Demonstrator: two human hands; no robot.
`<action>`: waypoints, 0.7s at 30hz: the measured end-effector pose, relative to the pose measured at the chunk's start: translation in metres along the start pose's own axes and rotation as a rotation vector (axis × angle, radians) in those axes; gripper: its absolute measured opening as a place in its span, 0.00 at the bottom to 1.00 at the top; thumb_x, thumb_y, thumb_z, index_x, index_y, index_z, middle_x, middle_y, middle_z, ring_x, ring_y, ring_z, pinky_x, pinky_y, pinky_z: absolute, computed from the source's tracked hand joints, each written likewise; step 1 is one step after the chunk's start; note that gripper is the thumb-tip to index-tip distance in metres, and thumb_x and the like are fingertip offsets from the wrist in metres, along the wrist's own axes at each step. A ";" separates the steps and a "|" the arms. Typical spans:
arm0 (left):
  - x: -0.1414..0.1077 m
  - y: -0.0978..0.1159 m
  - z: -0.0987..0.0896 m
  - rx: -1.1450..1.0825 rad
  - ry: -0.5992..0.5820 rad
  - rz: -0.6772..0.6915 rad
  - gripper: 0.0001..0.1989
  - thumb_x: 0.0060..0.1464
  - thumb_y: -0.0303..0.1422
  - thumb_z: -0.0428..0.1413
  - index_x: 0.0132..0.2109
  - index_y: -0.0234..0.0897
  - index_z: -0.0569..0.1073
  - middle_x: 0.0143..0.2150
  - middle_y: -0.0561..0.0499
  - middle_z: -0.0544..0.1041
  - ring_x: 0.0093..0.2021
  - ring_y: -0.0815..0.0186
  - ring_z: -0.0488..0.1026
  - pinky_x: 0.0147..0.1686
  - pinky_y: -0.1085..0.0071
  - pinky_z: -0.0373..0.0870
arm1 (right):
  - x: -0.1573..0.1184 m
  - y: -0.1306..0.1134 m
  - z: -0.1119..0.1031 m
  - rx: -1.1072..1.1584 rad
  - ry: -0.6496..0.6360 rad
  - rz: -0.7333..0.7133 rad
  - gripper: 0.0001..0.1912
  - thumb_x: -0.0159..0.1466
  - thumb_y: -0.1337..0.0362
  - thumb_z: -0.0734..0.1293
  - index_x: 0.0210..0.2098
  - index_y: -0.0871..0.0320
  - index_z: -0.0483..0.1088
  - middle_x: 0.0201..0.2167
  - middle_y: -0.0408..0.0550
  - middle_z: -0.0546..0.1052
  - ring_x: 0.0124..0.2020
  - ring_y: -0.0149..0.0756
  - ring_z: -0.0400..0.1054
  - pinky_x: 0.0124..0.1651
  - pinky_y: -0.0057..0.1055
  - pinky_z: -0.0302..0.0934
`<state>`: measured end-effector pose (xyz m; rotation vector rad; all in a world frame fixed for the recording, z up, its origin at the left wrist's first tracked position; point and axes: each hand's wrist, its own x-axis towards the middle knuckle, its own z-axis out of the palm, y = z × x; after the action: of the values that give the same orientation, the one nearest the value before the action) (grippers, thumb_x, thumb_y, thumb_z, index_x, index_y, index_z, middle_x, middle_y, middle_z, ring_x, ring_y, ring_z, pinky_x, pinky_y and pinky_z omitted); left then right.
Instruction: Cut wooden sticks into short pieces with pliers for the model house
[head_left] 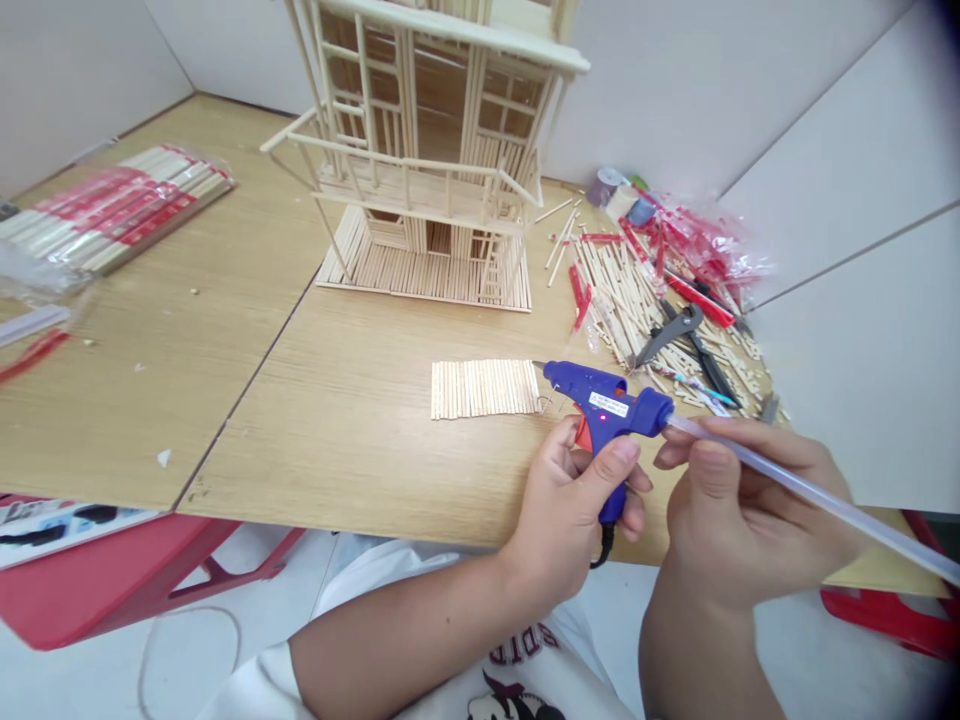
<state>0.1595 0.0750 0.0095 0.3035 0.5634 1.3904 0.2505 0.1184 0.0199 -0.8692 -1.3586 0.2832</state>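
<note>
The left hand (570, 515) has its fingers clamped around the grip of the light blue hot glue gun (607, 408); the right hand (750, 510) pinches the stiff, smooth glue stick (885, 535) together at the gun's rear, best held near there.

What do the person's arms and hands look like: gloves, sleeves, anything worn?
The left hand and right hand are bare: no gloves, rings or watch show. A white sleeve reaches the left forearm; the white top has dark print.
</note>
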 end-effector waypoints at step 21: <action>-0.002 -0.003 -0.010 0.324 -0.042 -0.030 0.20 0.60 0.47 0.59 0.48 0.40 0.62 0.30 0.59 0.68 0.19 0.77 0.58 0.17 0.78 0.57 | 0.000 0.028 -0.001 -0.014 -0.023 -0.347 0.05 0.64 0.63 0.72 0.36 0.58 0.78 0.23 0.44 0.77 0.21 0.33 0.71 0.23 0.31 0.64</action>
<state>0.1559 0.0716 -0.0003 0.5805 0.7559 1.2593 0.2601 0.1362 0.0008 -0.6282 -1.5063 0.0153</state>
